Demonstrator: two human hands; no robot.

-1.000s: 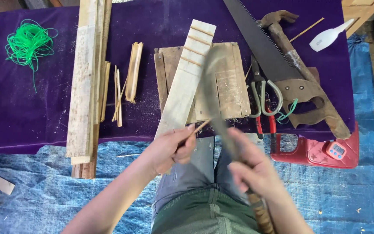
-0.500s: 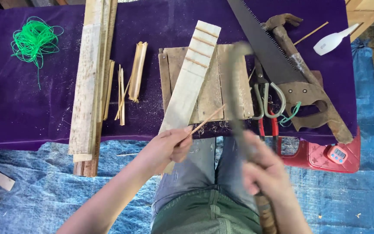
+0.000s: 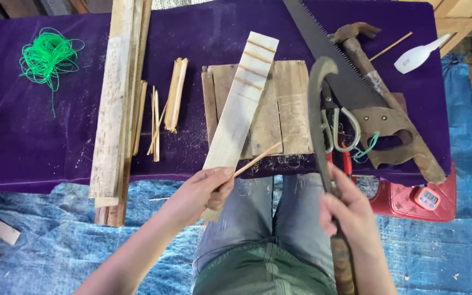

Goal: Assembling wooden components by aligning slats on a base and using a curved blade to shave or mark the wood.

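A purple-covered worktop [image 3: 39, 158] is seen carrying a wooden block [image 3: 290, 104], across which a pale plank [image 3: 239, 109] is laid slantwise, its near end overhanging the edge above the lap. The plank's near end and a thin splint [image 3: 260, 157] are pinched together in the closed left hand [image 3: 203, 191], while a hooked blade [image 3: 317, 109] is held upright, just right of the block, by the right hand [image 3: 348, 210] clenched round its handle. A slip of the blade toward the nearby left fingers could be caused by the unsupported plank end shifting.
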